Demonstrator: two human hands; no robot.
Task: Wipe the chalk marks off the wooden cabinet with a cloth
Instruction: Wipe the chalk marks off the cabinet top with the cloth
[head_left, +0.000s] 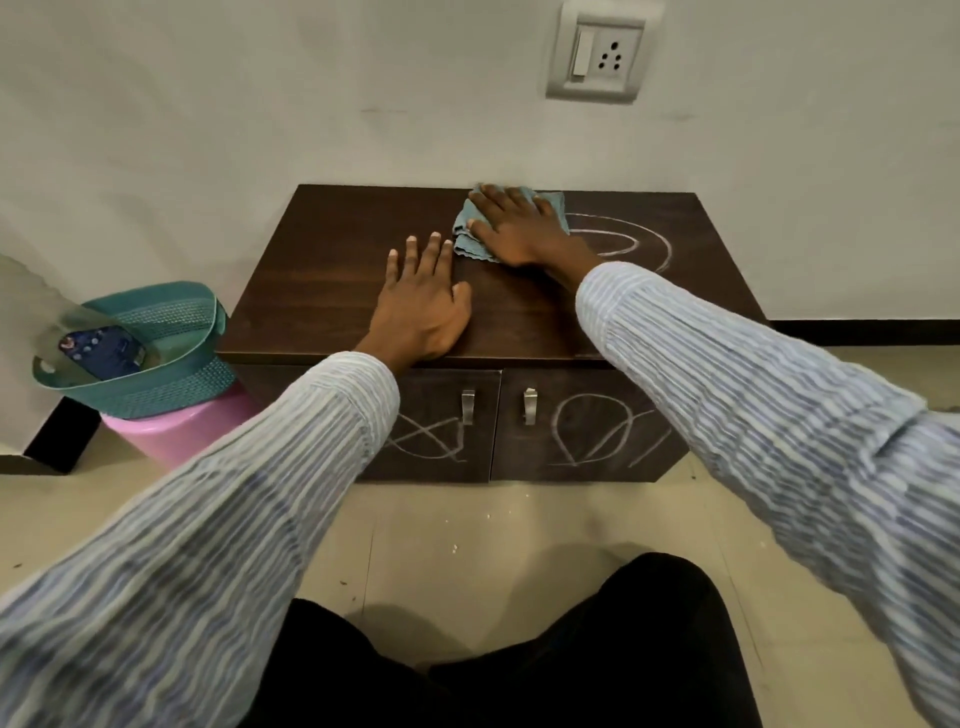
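Pressing flat on the crumpled teal cloth (470, 228), the right hand (519, 228) has its palm down and fingers spread over the fabric, not curled round it. That cloth lies on the top of the low dark brown wooden cabinet (322, 280), toward the rear edge and slightly right of centre. White chalk arcs (631, 244) remain on the top, immediately right of the hand; the surface to the left of the cloth appears free of marks. The left hand (423, 306) rests flat and empty on the top near the front edge, fingers extended, just beside the cloth but not on it.

Both cabinet doors carry white chalk scribbles: crossed loops on the left door (426, 439) and an oval with strokes on the right door (597, 431). Two metal handles (468, 406) sit at the door junction. Striped shirt sleeves (727, 364) cover both forearms and partly hide the door fronts.

To the cabinet's left, a teal perforated plastic basket (176, 374) sits on a pink plastic tub (176, 434). Inside the basket stands a dark blue patterned packet (101, 351); its contents cannot be determined. A white wall socket plate with switch (597, 52) is mounted above the cabinet. Beige floor tiles (467, 545) lie in front.
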